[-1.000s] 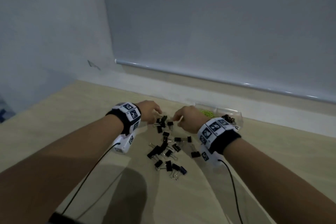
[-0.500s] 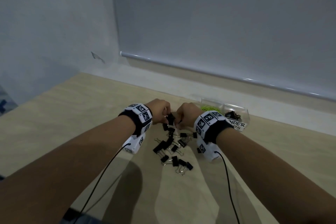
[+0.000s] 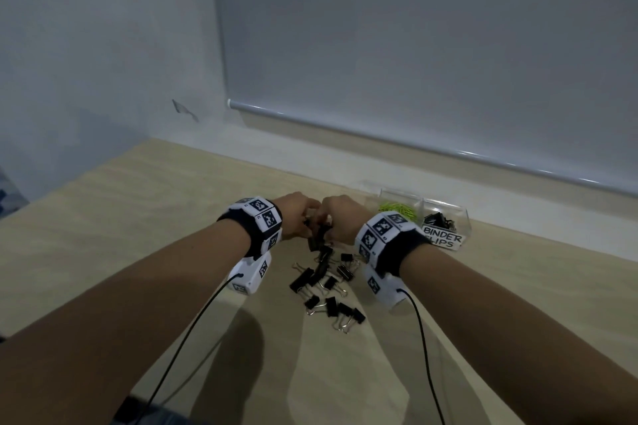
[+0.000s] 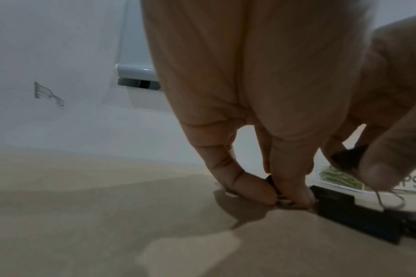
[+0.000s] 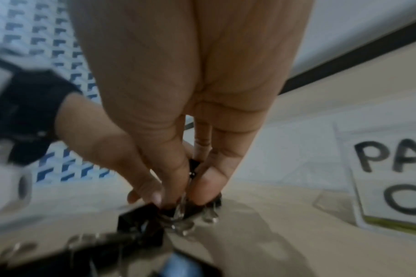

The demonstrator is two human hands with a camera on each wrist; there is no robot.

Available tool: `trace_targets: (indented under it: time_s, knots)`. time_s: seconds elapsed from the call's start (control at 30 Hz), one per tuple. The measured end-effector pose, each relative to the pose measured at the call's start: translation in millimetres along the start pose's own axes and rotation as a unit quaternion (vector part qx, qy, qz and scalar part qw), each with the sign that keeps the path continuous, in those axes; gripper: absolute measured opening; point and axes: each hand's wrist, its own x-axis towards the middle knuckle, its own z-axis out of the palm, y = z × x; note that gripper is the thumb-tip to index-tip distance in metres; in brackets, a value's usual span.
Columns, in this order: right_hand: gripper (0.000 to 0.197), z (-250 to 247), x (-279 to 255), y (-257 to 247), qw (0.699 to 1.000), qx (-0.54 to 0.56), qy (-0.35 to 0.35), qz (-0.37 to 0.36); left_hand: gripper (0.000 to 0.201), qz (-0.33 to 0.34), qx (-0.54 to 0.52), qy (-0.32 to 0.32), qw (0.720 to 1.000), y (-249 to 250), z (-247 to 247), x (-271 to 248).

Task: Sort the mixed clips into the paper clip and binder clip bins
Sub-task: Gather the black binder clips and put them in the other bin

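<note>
Several black binder clips (image 3: 324, 281) lie in a loose pile on the tan table. My left hand (image 3: 299, 215) and right hand (image 3: 340, 214) meet, fingers curled, at the pile's far end. In the left wrist view, my left fingers (image 4: 254, 189) pinch a black binder clip (image 4: 271, 181) down on the table, while my right thumb and finger hold another binder clip (image 4: 349, 157) just above it. The right wrist view shows my right fingertips (image 5: 207, 189) pinching a black clip (image 5: 193, 166) over more clips (image 5: 140, 223). To the right stand the paper clip bin (image 3: 397, 197) with green clips and the binder clip bin (image 3: 459, 217).
The two clear bins stand side by side near the wall at the table's far edge, each with a white handwritten label (image 3: 443, 239). A roller blind's bottom bar (image 3: 345, 124) runs along the wall. Cables trail from both wrist cameras toward me.
Both hands have drawn together at the far end of the pile until they nearly touch, and their fingers have closed on clips. The head view has drifted, showing both bins.
</note>
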Motion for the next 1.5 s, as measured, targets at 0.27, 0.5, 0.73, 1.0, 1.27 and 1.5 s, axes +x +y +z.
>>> trace_targets:
  time_s: [0.27,0.5,0.73,1.0,1.27,1.5]
  knots:
    - [0.021,3.9,-7.9,15.7,1.0,0.024,0.007,-0.008,0.037,0.01,0.028,0.031,0.999,-6.6,-3.7,4.8]
    - [0.028,3.8,-15.2,24.9,0.999,0.041,0.016,0.0,0.033,-0.011,-0.007,0.057,0.998,-2.1,-1.5,5.5]
    - [0.025,6.3,-16.3,23.6,0.999,0.036,0.023,0.0,0.031,0.002,0.006,0.018,1.0,8.3,-3.6,6.2]
    - [0.025,7.7,-22.6,27.7,0.998,0.03,0.055,0.008,0.013,-0.034,0.028,0.02,0.999,15.8,-7.1,4.2]
    - [0.017,1.5,-46.5,46.5,0.986,0.128,0.104,-0.001,0.013,-0.042,0.064,-0.016,0.997,19.8,-11.4,3.9]
    - [0.02,-48.7,-92.1,108.2,0.952,0.202,0.213,0.083,0.005,0.004,-0.045,0.054,0.998,50.5,-36.6,6.8]
